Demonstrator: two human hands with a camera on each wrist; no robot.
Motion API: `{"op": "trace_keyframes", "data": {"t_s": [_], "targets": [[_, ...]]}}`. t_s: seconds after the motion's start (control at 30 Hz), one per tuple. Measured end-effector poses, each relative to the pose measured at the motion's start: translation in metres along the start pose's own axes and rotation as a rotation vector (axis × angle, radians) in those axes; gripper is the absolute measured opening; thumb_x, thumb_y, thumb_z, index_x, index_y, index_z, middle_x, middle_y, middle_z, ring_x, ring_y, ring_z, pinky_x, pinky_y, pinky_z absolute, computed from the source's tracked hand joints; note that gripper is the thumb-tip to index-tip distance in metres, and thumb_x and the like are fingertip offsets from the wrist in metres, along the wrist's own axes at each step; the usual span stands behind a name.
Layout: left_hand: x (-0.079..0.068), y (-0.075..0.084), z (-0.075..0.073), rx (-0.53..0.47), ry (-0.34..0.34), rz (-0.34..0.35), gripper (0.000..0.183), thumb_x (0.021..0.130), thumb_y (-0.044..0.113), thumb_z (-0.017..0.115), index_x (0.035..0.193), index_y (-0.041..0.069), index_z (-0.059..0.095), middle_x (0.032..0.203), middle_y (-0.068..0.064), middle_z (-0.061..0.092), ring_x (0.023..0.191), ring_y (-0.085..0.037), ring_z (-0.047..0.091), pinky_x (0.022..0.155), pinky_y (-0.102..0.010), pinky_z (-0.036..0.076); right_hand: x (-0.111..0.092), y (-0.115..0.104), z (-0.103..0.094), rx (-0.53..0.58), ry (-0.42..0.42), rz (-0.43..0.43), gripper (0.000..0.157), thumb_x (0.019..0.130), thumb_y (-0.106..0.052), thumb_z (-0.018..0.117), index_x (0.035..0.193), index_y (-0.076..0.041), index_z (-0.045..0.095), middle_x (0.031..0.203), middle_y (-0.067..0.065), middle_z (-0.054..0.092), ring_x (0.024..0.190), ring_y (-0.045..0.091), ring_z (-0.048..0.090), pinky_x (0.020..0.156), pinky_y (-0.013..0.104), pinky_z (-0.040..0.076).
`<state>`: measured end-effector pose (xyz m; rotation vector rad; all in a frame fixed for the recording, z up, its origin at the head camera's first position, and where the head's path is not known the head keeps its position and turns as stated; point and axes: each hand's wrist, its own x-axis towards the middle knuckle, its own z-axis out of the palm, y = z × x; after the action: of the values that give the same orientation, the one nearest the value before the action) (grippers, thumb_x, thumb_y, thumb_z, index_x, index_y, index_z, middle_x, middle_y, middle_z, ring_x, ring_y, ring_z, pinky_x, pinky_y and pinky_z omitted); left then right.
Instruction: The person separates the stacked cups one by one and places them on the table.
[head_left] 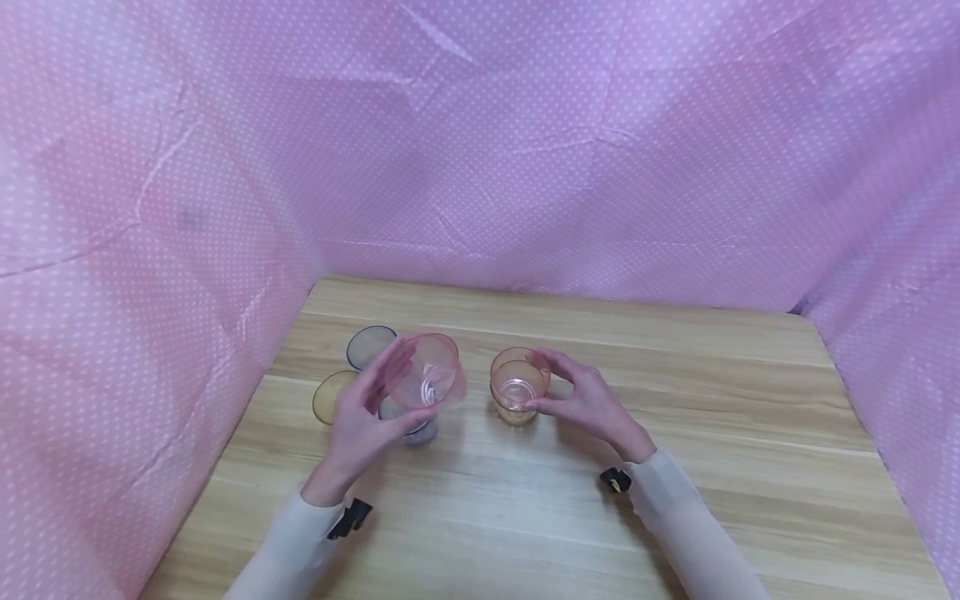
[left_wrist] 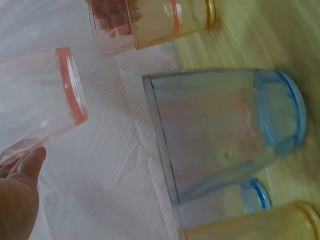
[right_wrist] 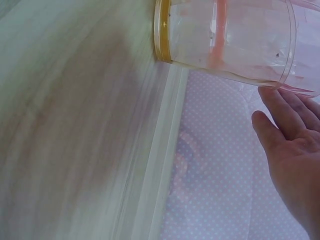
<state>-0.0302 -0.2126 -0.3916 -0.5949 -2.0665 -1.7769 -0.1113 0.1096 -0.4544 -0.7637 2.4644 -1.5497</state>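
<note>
In the head view my left hand (head_left: pixel 358 429) grips a clear pink cup (head_left: pixel 423 367) between thumb and fingers. This cup is up off the table, over a clear blue cup (head_left: pixel 423 434) that its body partly covers. The left wrist view has the lifted pink cup's base (left_wrist: pixel 71 87) apart from the blue cup (left_wrist: pixel 215 130), which stands upright. To the right, my right hand (head_left: pixel 588 404) holds a second pink cup (head_left: pixel 519 360) near its rim. That one sits nested inside a yellow cup (right_wrist: pixel 195 50) standing on the table.
Left of my left hand, another blue cup (head_left: pixel 371 343) stands behind a yellow cup (head_left: pixel 328 402). The wooden table (head_left: pixel 712 400) is bounded by pink dotted cloth (head_left: pixel 540 183) at the back and sides.
</note>
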Motion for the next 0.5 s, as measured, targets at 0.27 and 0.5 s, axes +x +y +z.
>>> {"op": "trace_keyframes", "data": {"t_s": [0.27, 0.5], "targets": [[-0.012, 0.004, -0.017, 0.009, -0.003, -0.018, 0.098, 0.063, -0.031, 0.08, 0.151, -0.011, 0.041, 0.147, -0.031, 0.051, 0.138, -0.025, 0.054, 0.113, -0.033, 0.044, 0.0, 0.0, 0.001, -0.012, 0.002, -0.025, 0.079, 0.081, -0.03, 0.091, 0.147, -0.006, 0.054, 0.142, 0.007, 0.064, 0.133, 0.032, 0.058, 0.113, 0.051, 0.045], [-0.022, 0.007, -0.029, 0.019, 0.009, -0.005, 0.096, 0.063, -0.032, 0.079, 0.15, -0.013, 0.041, 0.147, -0.032, 0.051, 0.137, -0.021, 0.055, 0.111, -0.03, 0.045, 0.0, 0.0, 0.001, -0.021, 0.003, -0.015, 0.08, 0.08, -0.031, 0.091, 0.147, -0.006, 0.054, 0.142, 0.006, 0.064, 0.133, 0.032, 0.058, 0.113, 0.051, 0.045]]}}
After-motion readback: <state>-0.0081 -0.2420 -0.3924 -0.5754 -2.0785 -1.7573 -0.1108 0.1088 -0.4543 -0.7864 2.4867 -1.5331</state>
